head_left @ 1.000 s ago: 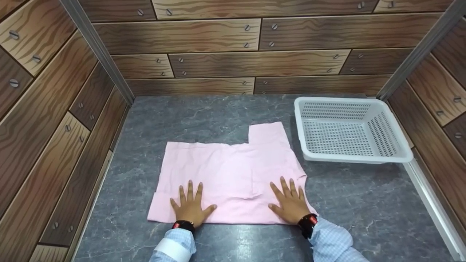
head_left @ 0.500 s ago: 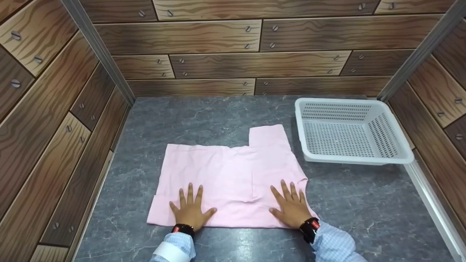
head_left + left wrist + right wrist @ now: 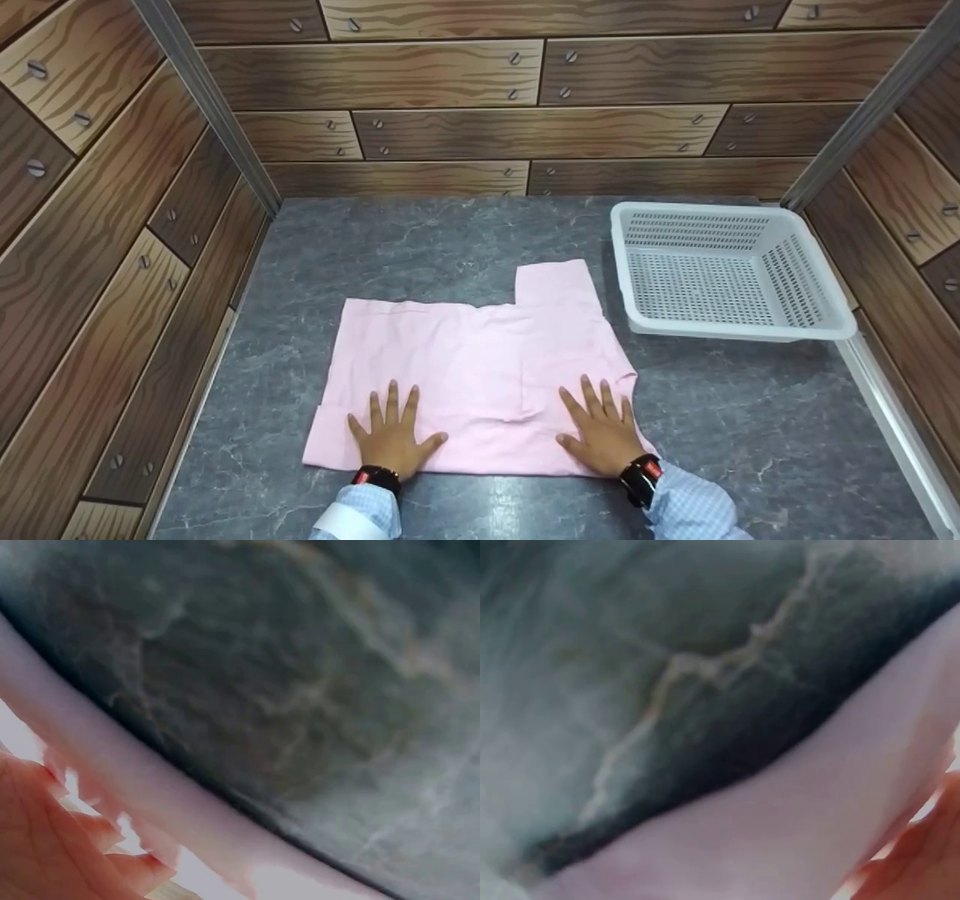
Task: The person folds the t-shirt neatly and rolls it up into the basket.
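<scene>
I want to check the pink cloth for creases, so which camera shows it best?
The head view: it shows the pink cloth nearly whole, covered in part by the left hand and right hand. The left wrist and right wrist views each catch only a blurred strip along its edge.

Creased, matt cloth [image 3: 465, 360]; smooth plastic basket [image 3: 739, 331]; glossy, marble-veined tabletop [image 3: 420, 247].

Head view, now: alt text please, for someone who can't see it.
A person's left hand and right hand rest, fingers spread, on the near part of a pink cloth lying on a gray marbled table. A white perforated basket stands at the far right, with wood-patterned walls behind and on both sides.
</scene>
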### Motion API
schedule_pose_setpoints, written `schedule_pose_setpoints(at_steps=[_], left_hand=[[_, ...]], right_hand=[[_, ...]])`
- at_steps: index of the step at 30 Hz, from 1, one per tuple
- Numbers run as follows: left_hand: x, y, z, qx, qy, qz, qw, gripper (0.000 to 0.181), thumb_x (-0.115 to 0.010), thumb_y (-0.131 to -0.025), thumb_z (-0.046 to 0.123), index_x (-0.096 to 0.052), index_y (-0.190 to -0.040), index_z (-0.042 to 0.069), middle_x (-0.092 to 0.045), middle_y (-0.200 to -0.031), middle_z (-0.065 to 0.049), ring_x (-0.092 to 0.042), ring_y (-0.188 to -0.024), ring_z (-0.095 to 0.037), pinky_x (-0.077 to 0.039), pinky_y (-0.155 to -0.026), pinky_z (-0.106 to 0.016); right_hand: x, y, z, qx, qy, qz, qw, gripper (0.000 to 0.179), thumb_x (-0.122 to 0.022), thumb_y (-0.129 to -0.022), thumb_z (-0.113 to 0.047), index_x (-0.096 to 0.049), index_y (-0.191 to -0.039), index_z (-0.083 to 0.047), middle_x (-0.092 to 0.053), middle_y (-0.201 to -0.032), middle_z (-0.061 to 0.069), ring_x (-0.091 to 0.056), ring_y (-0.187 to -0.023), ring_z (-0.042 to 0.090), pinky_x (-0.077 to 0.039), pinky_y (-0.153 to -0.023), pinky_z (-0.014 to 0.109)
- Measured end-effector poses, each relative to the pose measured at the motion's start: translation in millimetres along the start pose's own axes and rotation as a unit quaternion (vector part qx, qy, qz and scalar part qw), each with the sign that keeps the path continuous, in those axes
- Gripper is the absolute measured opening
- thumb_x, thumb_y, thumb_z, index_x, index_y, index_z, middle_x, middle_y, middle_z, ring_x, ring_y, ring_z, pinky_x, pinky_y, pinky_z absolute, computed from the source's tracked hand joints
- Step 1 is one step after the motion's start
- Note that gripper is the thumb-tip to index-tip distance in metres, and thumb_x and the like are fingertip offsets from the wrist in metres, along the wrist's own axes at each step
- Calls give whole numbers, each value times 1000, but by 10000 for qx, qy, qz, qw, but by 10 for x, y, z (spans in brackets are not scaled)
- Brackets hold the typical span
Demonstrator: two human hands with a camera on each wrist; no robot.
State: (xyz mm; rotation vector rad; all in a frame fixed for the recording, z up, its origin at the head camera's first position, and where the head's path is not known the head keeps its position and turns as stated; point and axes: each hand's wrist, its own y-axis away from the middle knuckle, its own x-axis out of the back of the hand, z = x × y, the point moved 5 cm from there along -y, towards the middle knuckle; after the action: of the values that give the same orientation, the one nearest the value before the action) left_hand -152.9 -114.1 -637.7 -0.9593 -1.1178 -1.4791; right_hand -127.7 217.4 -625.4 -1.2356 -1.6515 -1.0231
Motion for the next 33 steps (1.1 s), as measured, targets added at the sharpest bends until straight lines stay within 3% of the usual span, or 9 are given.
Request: schedule_pose_setpoints(at_steps=[4, 8, 12, 17, 23, 27, 30, 33], left_hand=[[129, -104, -14, 44, 155, 151, 9998, 83, -56, -83, 71, -47, -146, 17, -40, -153, -16, -35, -139, -47, -14, -106, -79], [384, -298, -78, 196, 647, 420, 9968, 66, -53, -92, 58, -58, -134, 6, -59, -133, -20, -55, -119, -45, -33, -102, -69], [618, -504, -180, 379, 1143, 706, 9902, 56, -56, -95, 43, -61, -128, -2, -63, -124, -26, -59, -112, -47, -45, -94, -60], [785, -701, -280, 704, 1703, 667, 9806, 56, -56, -95, 35, -55, -132, -8, -55, -133, -29, -52, -124, -47, -42, -104, -55], [833, -874, -399, 947, 2027, 520, 9733, 60, -54, -96, 30, -45, -138, -12, -41, -144, -35, -39, -134, -50, -32, -113, -55], [772, -957, -550, 1298, 2146, 287, 9676, 62, -50, -97, 28, -38, -141, -14, -35, -146, -37, -33, -137, -51, -28, -115, -55], [729, -989, -662, 1538, 2279, 116, 9614, 63, -46, -98, 26, -32, -144, -15, -35, -147, -37, -34, -137, -50, -28, -116, -54], [743, -1007, -709, 1633, 2528, 11, 9536, 64, -45, -99, 23, -26, -146, -16, -33, -149, -37, -33, -139, -49, -28, -117, -53]], right_hand=[[207, -124, 26, -20, -223, 305, 9993, 55, -61, -92, -40, -55, -138, -10, -45, -149, 21, -38, -138, 49, -17, -111, 70], [526, -361, 116, 5, -928, 1017, 9905, 36, -60, -95, -26, -66, -121, -1, -64, -126, 21, -56, -121, 44, -34, -108, 60], [711, -603, 214, -4, -1438, 1452, 9789, 39, -60, -94, -17, -61, -126, 6, -62, -127, 27, -53, -123, 46, -37, -108, 55], [723, -824, 293, -112, -1528, 1505, 9767, 47, -59, -95, -16, -52, -135, 7, -55, -135, 30, -48, -129, 47, -35, -111, 55], [653, -961, 433, -805, -1999, 1292, 9679, 56, -54, -97, -17, -40, -144, 9, -43, -145, 34, -39, -136, 48, -29, -115, 54], [644, -999, 545, -1407, -2563, 1195, 9488, 58, -49, -98, -16, -32, -146, 11, -36, -148, 35, -33, -140, 48, -25, -118, 53], [645, -1024, 608, -1719, -3007, 1225, 9301, 59, -47, -99, -15, -28, -148, 12, -38, -146, 37, -38, -137, 47, -30, -116, 52], [680, -1042, 650, -1885, -3202, 1332, 9188, 58, -47, -99, -13, -29, -147, 13, -44, -139, 40, -46, -130, 48, -39, -110, 52]])
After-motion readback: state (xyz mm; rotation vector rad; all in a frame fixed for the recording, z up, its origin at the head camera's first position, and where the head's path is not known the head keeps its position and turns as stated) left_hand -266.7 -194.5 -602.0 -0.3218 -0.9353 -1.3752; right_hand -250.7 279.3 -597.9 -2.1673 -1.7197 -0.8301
